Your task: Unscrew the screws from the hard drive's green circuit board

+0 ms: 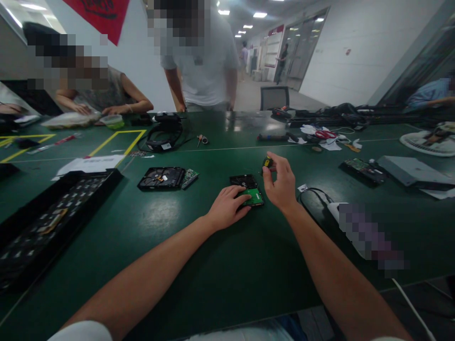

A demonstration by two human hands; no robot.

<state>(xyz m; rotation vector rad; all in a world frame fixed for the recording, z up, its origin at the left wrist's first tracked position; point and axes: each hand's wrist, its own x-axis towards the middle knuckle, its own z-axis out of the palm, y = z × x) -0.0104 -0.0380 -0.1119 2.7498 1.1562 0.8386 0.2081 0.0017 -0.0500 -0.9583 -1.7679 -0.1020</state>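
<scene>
A hard drive (245, 181) with a black casing and a green circuit board (254, 197) lies on the table in front of me. My left hand (229, 204) steadies it, fingers over the board and thumb along the near edge. Just right of the drive and raised above the table, my right hand (280, 182) pinches a short black-and-yellow screwdriver (267, 162). The screwdriver's tip is hard to make out. To the left are another opened hard drive (161, 178) and a loose circuit board (189, 178) touching its side.
A long black tray (88, 182) occupies the left side. At right lie a white power strip (350, 229), a further hard drive (362, 170) and a grey metal box (415, 171). Cables (165, 135) sit further back. Two people are across the table, one standing (202, 71).
</scene>
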